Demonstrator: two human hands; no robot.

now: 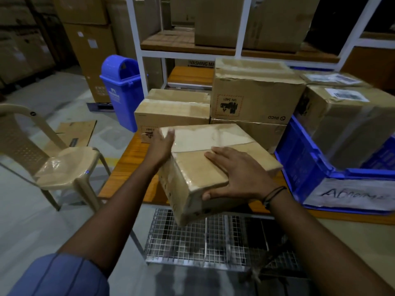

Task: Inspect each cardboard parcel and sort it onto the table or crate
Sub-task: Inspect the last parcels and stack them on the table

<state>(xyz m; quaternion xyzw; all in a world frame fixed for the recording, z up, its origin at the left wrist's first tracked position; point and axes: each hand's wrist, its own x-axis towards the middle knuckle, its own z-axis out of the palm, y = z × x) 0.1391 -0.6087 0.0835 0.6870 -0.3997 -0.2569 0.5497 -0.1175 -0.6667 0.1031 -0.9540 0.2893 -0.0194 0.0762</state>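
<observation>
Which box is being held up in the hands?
The tilted box in front, with the left hand on its side and the right hand on top. The other boxes sit flat on the table or in the crate.

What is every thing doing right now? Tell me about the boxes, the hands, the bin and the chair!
parcel: taped shut, tilted, held over the table edge.
left hand: flat against the parcel's side.
right hand: on top, thumb hooked over the near edge.
blue crate: holds a taped box.
blue bin: standing upright.
chair: upright beside the table.
PICO box: taped, upside down, stacked on a second box.
</observation>
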